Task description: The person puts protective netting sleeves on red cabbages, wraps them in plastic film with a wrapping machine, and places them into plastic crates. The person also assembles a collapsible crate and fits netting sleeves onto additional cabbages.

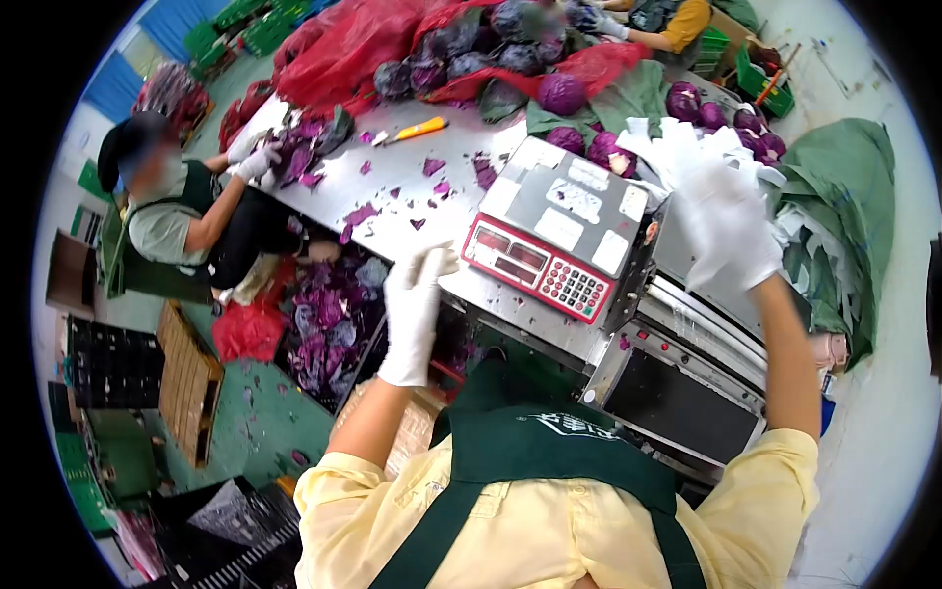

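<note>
My left hand [414, 314] wears a white glove and is raised by the table's front edge, left of the scale. Its fingers are loosely stretched out, with nothing seen in them. The grey digital scale [557, 218] has a red-framed keypad and display; no cabbage rests on its platform. Also gloved in white, my right hand [728, 231] is smeared by motion. It is over or beside a heap of white strips [677, 147] at the right, and whether it holds any cannot be made out. Purple cabbages [610, 152] lie just behind the scale.
Dark cabbages [520, 59] pile on red mesh sacks [353, 54] at the back. An orange-handled knife [420, 129] and leaf scraps lie on the metal table [392, 177]. A wrapping machine [677, 398] stands front right. A co-worker [186, 206] handles leaves at left; another person [667, 29] is behind.
</note>
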Available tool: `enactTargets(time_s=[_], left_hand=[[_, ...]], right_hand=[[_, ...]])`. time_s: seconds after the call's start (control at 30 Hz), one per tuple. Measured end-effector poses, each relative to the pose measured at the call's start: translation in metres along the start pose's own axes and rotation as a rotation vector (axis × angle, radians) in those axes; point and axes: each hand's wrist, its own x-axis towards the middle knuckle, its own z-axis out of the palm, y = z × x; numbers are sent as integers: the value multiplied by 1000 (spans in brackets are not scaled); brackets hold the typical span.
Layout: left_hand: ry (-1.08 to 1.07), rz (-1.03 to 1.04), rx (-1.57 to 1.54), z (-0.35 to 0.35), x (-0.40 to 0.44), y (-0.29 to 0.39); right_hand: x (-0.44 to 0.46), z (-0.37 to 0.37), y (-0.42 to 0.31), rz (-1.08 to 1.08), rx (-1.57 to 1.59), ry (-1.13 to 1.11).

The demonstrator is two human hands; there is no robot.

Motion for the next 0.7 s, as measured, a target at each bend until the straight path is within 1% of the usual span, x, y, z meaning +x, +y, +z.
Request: enactTargets(time_s=[0.03, 0.07, 0.1, 0.13, 0.17, 0.2, 0.23, 0.27, 0.3, 0.33, 0.37, 0.4, 0.43, 0.47, 0.5, 0.53, 0.57, 0.6, 0.63, 0.67, 0.7], left_hand=[[-46, 14, -63, 27, 1, 7], [-94, 25, -127, 53, 0, 14], [-123, -7, -220, 59, 6, 7], [-233, -80, -219, 62, 23, -8], [-299, -156, -210, 60, 24, -15], [-304, -224, -255, 58, 29, -20], [-289, -248, -193, 56, 51, -38], [-297, -229, -185, 53, 50, -43], [-340, -211, -178, 51, 62, -49], [-331, -190, -234, 49, 92, -54], [-247, -160, -287, 50, 91, -46], [-224, -211, -432, 51, 107, -38], [-254, -433, -494, 35, 148, -67], [-280, -456, -486, 30, 152, -61], [-326, -493, -485, 28, 161, -59], [-389, -463, -336, 35, 183, -77], [-364, -486, -372, 37, 184, -66], [-362, -180, -163, 43, 195, -84], [-380, 108, 30, 53, 213, -99], [-381, 106, 30, 54, 213, -103], [-380, 88, -37, 58, 215, -110]], right_hand=[[-4, 26, -31, -91, -29, -112], [-5, 43, -48, -116, -45, -175], [-6, 57, -59, -102, -74, -218], [-3, 70, -61, -49, -104, -233], [1, 72, -64, 109, -6, -297], [4, 80, -66, 257, 89, -280], [16, 97, -56, 433, 174, -246], [14, 105, -54, 431, 175, -244], [18, 118, -48, 624, 584, -256], [35, 137, -36, 827, 995, -216], [36, 143, -33, 828, 997, -217], [45, 153, -27, 887, 1139, -78], [63, 167, -16, 972, 1260, 82], [68, 163, -18, 1037, 1321, 67], [76, 171, -21, 1056, 1309, 85], [94, 189, -19, 1007, 1222, 252], [100, 200, -25, 907, 1159, 380], [102, 211, -24, 947, 1208, 440], [103, 223, -12, 996, 1178, 475], [100, 225, -7, 1048, 1195, 466], [95, 227, 0, 1112, 1201, 478]])
